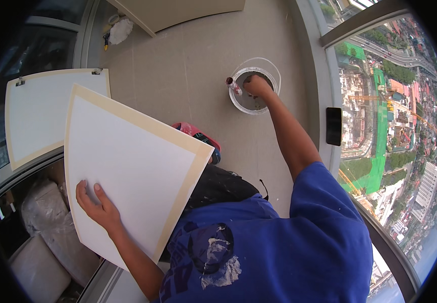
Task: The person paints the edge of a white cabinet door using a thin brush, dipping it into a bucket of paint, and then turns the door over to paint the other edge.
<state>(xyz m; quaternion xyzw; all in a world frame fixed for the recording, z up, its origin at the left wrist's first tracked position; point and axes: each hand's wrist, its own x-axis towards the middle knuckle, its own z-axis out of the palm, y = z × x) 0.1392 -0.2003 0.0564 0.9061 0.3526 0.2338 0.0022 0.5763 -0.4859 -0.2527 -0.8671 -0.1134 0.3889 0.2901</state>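
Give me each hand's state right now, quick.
Left hand: open, flat on the white panel.
Right hand: closed on a brush at the bucket.

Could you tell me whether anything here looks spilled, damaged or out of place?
Nothing looks spilled or broken. The floor around the bucket shows no puddle. The one mess is the white smear dried on the blue shirt. The panel under the left hand looks whole.
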